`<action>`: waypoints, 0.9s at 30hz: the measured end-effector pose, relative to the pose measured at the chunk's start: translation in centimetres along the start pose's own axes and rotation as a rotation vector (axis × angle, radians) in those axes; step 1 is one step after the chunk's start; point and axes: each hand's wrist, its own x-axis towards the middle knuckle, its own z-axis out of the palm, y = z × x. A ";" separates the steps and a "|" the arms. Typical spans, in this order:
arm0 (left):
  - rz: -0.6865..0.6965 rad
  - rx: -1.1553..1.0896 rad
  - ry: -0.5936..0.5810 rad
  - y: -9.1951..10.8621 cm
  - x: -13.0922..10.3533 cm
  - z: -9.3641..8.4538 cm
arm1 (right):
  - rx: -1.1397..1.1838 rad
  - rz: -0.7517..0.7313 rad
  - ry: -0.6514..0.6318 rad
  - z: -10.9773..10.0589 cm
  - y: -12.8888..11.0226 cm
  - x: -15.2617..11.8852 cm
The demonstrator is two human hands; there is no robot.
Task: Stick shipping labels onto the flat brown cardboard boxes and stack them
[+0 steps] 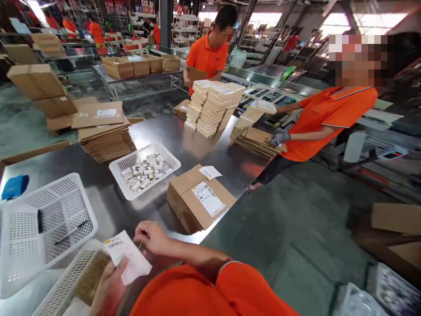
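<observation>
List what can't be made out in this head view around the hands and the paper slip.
- Slip: print too small, blurred.
- Left hand: palm and fingertips hidden behind the slip; wrist merges into the orange sleeve.
- Right hand: fingertips curled under, contact with the slip unclear.
- Near basket: cut by bottom edge; contents blurred.
- Box label: text unreadable.

basket of small packs (pixel 144 170) left of labelled flat cartons (pixel 200 202), boxes stack (pixel 213 107) behind them

Your left hand (pixel 110 287) runs off the bottom edge, its palm hidden behind the paper slip (pixel 126 259). The slip's print is too small to read. The basket (pixel 70 281) beneath it is cut off too.
</observation>
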 end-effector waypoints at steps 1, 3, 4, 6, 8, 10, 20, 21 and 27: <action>-0.007 -0.007 -0.013 0.0 -0.2 -0.3 | 0.161 0.085 -0.029 -0.1 0.1 0.1; -0.009 -0.011 -0.016 0.2 -0.6 -1.0 | 0.538 0.288 -0.133 -0.4 0.3 0.6; -0.007 0.010 -0.013 0.4 -0.7 -1.5 | 0.728 0.386 -0.198 -0.7 0.3 0.9; 0.000 0.092 -0.037 1.2 -0.5 -2.2 | 1.033 0.526 -0.334 -1.4 0.0 1.6; 0.032 0.190 -0.092 2.1 -0.2 -2.7 | 1.175 0.565 -0.382 -2.2 -0.5 2.1; 0.087 0.241 -0.159 2.8 -0.2 -2.8 | 1.179 0.571 -0.364 -2.9 -1.1 2.4; 0.328 0.066 -0.146 2.3 1.7 -3.0 | 0.274 0.070 -0.849 -0.1 -5.8 2.9; 0.345 0.041 -0.103 2.2 1.7 -3.5 | 0.161 -0.020 -0.904 0.3 -6.0 2.7; 0.444 -0.189 -0.035 2.6 0.8 -5.5 | 0.073 0.158 -0.297 3.8 -3.3 4.2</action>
